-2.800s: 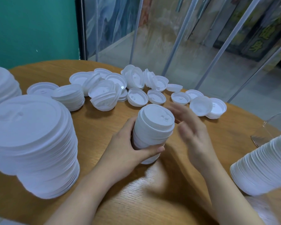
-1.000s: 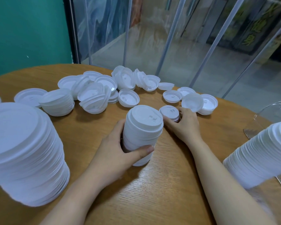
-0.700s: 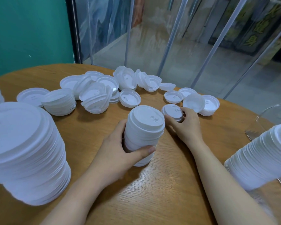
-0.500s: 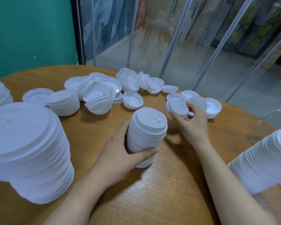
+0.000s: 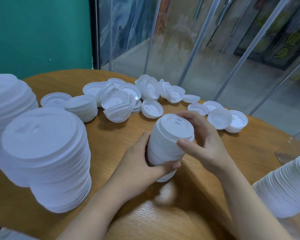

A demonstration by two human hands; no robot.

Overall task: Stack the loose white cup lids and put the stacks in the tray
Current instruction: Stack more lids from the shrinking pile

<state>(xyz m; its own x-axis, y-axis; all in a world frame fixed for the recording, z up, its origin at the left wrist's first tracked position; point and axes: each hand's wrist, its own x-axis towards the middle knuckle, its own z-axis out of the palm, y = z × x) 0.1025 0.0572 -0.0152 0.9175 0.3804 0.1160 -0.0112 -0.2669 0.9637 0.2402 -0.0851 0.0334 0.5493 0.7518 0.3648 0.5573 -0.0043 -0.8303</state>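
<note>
Left hand [image 5: 139,163] is wrapped around the stack [image 5: 168,146], which stands nearly upright, leaning slightly. Right hand [image 5: 203,144] cups the top lid [image 5: 176,126], seating it. Loose lids [image 5: 197,108] lie just beyond the right hand, so it's nearer.

No text, brand or number can be read with certainty. Large yellow-green characters [image 5: 284,44] are seen on a dark panel behind the clear plastic strips, toward two o'clock, but they are blurred and cut off and cannot be made out. Only raised moulded marks, not letters, are seen on the white lids [image 5: 151,108] at twelve o'clock.
</note>
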